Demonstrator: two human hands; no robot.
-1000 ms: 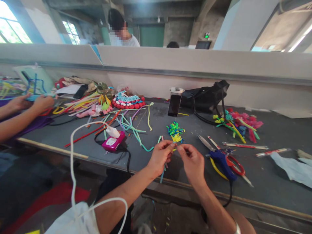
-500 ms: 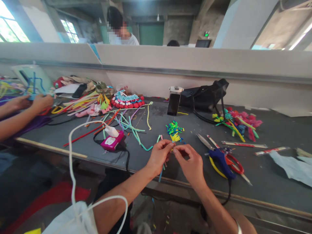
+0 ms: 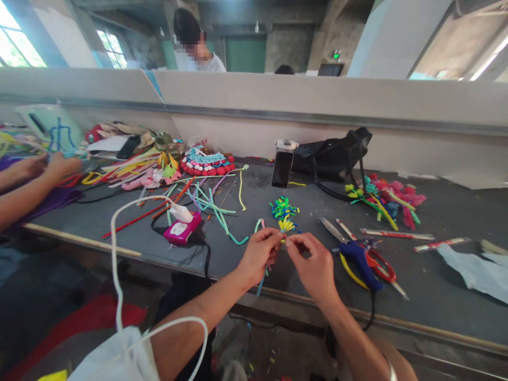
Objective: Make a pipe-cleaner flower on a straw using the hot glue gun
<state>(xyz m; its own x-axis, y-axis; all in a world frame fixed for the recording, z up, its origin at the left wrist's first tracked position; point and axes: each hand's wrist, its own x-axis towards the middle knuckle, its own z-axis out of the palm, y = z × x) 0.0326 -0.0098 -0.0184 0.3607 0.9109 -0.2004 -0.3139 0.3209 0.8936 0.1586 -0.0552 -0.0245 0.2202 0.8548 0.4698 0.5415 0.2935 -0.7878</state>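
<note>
Above the dark counter (image 3: 317,201), we pinch a yellow tuft (image 3: 286,224) with our left hand (image 3: 256,256), near a green-and-blue pile (image 3: 283,205), while our right hand (image 3: 313,261) curls beside the tuft, though we cannot tell whether its fingers grip anything.

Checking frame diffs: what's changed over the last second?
The right hand has edged slightly toward the left hand. No visible grab or release. The yellow tuft is still at the left hand's fingertips; the phone and black bag stayed put.
</note>
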